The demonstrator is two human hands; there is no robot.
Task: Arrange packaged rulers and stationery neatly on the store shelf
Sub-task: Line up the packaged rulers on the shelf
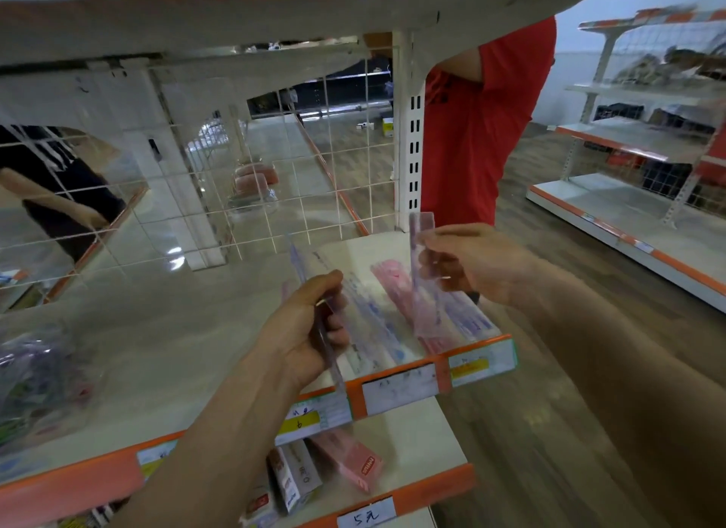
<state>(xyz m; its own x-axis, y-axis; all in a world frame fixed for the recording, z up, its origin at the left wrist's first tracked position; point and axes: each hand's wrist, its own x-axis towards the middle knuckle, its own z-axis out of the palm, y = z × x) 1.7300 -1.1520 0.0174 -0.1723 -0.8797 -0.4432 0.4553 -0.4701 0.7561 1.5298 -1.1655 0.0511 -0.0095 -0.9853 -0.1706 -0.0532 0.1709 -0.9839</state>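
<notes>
My left hand (pixel 310 331) grips a clear packaged ruler (pixel 304 268) that slants from the shelf's front edge up toward the wire back. My right hand (pixel 467 264) pinches another clear packaged ruler (pixel 421 229), held nearly upright above the shelf's right end. Beneath both hands, several packaged rulers lie on the white shelf (pixel 176 331): bluish ones (pixel 377 331), a pink stack (pixel 396 288) and more bluish ones (pixel 467 319) at the far right. All of it is blurred.
A clear bag of mixed stationery (pixel 39 378) lies at the shelf's left. Boxed goods (pixel 349 462) sit on the lower shelf. A wire grid (pixel 235 166) backs the shelf. A person in a red shirt (pixel 483 126) stands behind the right upright. More shelving (pixel 644 154) stands across the aisle.
</notes>
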